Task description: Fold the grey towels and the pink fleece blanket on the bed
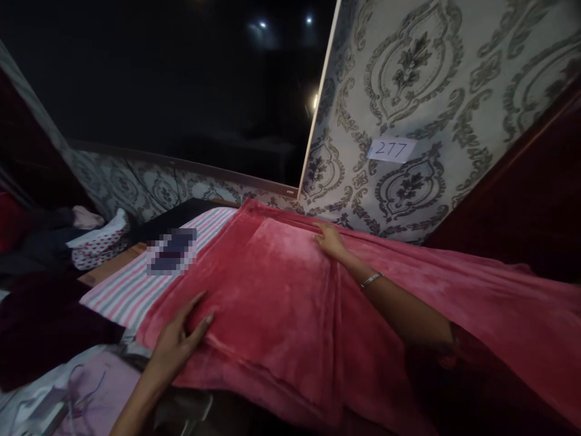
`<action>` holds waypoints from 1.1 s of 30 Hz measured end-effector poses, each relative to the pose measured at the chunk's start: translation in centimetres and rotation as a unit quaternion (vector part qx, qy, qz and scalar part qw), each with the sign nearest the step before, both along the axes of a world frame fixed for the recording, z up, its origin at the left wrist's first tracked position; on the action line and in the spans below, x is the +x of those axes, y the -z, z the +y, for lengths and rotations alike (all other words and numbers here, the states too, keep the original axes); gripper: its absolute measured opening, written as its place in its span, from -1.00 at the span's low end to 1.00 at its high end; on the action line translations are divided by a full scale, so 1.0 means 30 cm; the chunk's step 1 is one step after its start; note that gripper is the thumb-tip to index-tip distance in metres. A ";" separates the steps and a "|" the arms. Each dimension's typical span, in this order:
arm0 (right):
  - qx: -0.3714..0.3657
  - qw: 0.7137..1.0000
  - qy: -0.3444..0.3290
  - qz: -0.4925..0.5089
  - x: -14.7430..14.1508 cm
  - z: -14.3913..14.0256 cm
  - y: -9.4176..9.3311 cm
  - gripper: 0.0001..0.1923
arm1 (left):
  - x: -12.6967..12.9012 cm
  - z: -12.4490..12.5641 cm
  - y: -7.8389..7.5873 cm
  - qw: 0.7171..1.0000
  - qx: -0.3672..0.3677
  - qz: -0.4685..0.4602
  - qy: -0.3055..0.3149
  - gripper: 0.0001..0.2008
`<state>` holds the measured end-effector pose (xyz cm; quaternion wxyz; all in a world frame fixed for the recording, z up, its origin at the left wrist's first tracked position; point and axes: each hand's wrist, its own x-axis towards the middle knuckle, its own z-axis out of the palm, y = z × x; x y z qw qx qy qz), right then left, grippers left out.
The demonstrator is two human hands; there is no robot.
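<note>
A pink-red plush blanket [272,290] lies partly folded, with one flap laid over the layer beneath and a long stretch running off to the right. My left hand [179,339] rests at the near left edge of the fold, fingers spread and thumb apart. At the far side, my right hand [330,241] touches the top of the folded flap near its right corner. Its fingers are stretched out over the cloth, and a silver bracelet [371,280] sits on that wrist. Under the blanket's left side shows a pink, grey and white striped cloth [131,290].
A pixelated dark patch [172,251] covers something on the striped cloth. Behind stands a large dark screen [181,91] against patterned wallpaper bearing a paper marked 277 [391,149]. Piled clothes [40,303], a dotted cloth [97,245] and a pale lilac cloth [102,387] lie at left.
</note>
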<state>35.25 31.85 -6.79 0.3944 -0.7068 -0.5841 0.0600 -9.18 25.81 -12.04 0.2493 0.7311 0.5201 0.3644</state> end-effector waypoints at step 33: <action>-0.040 0.958 -0.003 0.283 -0.068 -0.468 0.151 -0.41 | 0.627 -0.473 -0.084 0.939 0.152 0.216 0.218 -0.82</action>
